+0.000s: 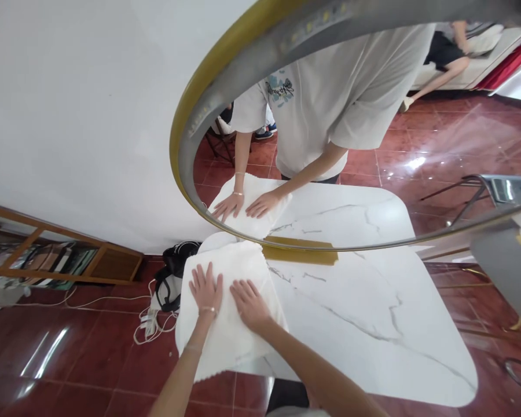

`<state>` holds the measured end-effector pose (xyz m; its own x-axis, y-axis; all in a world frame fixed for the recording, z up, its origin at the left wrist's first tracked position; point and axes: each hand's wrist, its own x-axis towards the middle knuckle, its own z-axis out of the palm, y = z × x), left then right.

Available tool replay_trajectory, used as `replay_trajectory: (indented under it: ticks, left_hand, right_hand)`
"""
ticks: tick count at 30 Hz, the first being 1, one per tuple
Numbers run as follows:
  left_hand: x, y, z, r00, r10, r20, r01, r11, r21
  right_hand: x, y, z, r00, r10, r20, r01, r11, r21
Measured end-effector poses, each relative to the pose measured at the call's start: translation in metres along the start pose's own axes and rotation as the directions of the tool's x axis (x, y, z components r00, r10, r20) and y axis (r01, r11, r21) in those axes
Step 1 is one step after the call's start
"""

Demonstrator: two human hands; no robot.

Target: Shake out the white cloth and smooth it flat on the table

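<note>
A white cloth (234, 347) lies spread over the left end of a white marble-patterned table (356, 336), its near edge hanging past the table's front. My left hand (206, 288) rests flat on the cloth's far left part, fingers spread and a thin bracelet at the wrist. To its right, my right hand (250, 304) presses flat on the same cloth, fingers stretched out and angled left. Neither hand grips anything. A large round mirror (184, 191) with a gold rim stands at the table's back and reflects both hands on the cloth.
The mirror sits on a gold base (301, 252) at the table's rear. Left of the table, a black bag (171, 278) and a white power strip (149, 324) with cables lie on the red tiled floor. A wooden shelf (61, 255) lines the wall; a grey chair (503, 266) stands right.
</note>
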<state>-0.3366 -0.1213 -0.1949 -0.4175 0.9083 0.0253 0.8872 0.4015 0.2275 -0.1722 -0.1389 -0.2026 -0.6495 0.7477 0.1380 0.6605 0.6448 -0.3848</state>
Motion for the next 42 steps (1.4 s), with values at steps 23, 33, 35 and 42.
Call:
replay_trajectory:
  ticks: [23,33,35,42]
  left_hand:
    - [0.002,-0.031,-0.006,0.994,0.029,-0.107,-0.027,0.999,0.021]
    - [-0.117,-0.086,0.002,0.965,0.174,-0.197,-0.163,0.984,0.073]
    - [-0.122,-0.067,0.008,0.967,0.104,-0.234,-0.088,0.993,0.080]
    - [-0.103,0.036,0.032,0.948,0.305,-0.085,-0.310,0.949,-0.056]
  right_hand:
    - [0.015,-0.020,-0.008,0.991,0.024,0.132,-0.031,0.998,0.057]
    - [-0.047,-0.036,-0.016,0.960,-0.198,0.198,0.164,0.971,0.175]
    - [-0.058,-0.026,-0.016,0.969,-0.163,0.184,0.137,0.980,0.144]
    - [-0.118,0.032,-0.022,0.992,0.124,0.011,-0.122,0.985,-0.120]
